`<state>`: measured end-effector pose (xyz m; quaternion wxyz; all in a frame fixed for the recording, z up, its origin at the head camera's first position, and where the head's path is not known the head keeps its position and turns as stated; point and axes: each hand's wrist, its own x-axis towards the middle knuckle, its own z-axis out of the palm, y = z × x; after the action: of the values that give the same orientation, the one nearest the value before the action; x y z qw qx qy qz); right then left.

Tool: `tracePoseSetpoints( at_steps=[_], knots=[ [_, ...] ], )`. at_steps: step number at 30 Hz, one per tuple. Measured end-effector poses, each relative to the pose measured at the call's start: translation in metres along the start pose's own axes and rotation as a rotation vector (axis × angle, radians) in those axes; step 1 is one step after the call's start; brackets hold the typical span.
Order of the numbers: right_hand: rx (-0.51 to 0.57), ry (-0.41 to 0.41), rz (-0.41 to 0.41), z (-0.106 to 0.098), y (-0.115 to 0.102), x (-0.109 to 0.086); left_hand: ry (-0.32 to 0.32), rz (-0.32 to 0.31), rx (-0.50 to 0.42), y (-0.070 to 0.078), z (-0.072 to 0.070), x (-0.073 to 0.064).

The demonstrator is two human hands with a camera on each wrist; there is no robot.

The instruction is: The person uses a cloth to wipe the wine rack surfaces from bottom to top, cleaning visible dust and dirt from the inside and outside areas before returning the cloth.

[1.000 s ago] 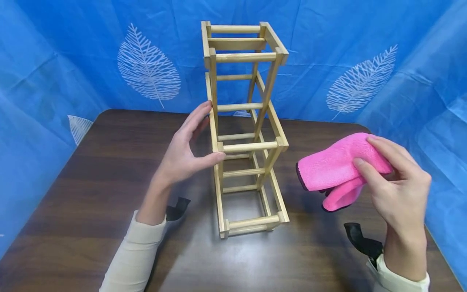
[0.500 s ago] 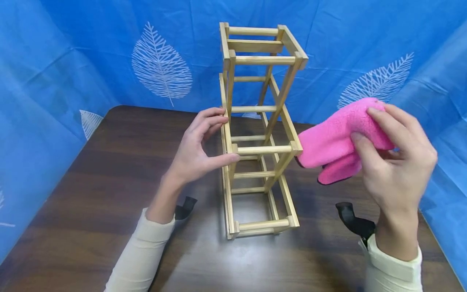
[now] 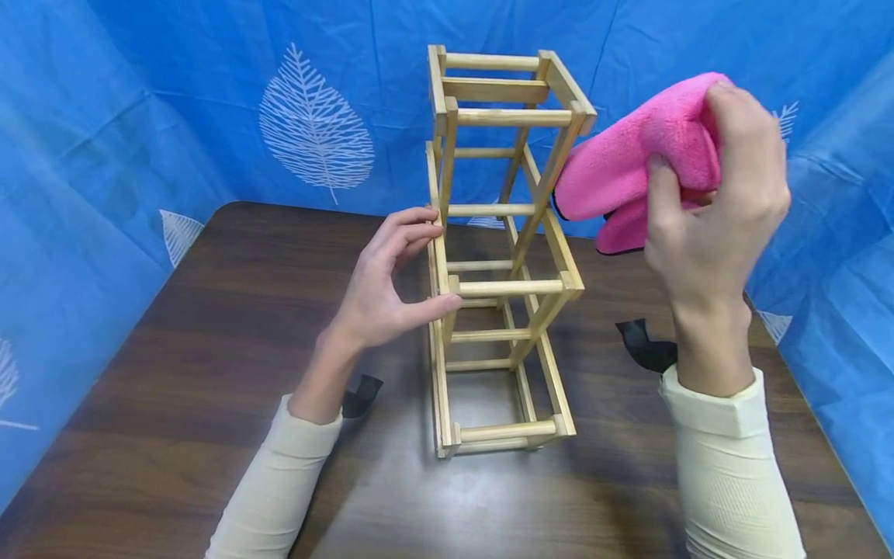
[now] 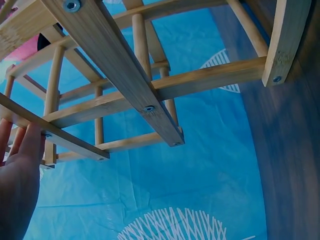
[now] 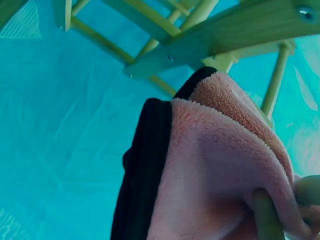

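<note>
A light wooden rack with round rungs and tiered frames stands upright on the table. My left hand steadies its left side at mid height, fingertips on the side rail and thumb against the front post. In the left wrist view the fingers lie along a wooden bar. At the upper right, my right hand pinches a folded pink cloth between thumb and fingers. The cloth's dark-edged end overlaps the rack's upper right post in the head view. The right wrist view shows that black trim just below the slats.
The dark brown wooden table lies under the rack. A blue curtain printed with white leaves hangs behind and at both sides. Black straps stick out near both wrists.
My right hand has lifted the pink cloth from low on the right up beside the rack's top tier. My left hand keeps its place on the rack; the view has shifted slightly.
</note>
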<state>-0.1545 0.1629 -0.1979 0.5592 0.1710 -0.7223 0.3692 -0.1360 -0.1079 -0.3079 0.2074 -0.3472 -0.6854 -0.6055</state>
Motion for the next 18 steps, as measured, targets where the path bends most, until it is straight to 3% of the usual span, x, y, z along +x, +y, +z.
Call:
tracePoseSetpoints(
  at_steps=[9, 12, 18],
  knots=[
    [0.099, -0.353, 0.043, 0.007, 0.005, -0.003, -0.016, 0.001, -0.032, -0.006, -0.002, 0.0],
    [0.098, -0.392, 0.006, 0.008, 0.005, -0.005, -0.013, 0.001, -0.05, -0.008, -0.002, 0.001],
    [0.049, -0.393, -0.097, 0.01, 0.004, -0.01, -0.003, 0.015, -0.088, -0.011, -0.002, 0.001]
  ],
)
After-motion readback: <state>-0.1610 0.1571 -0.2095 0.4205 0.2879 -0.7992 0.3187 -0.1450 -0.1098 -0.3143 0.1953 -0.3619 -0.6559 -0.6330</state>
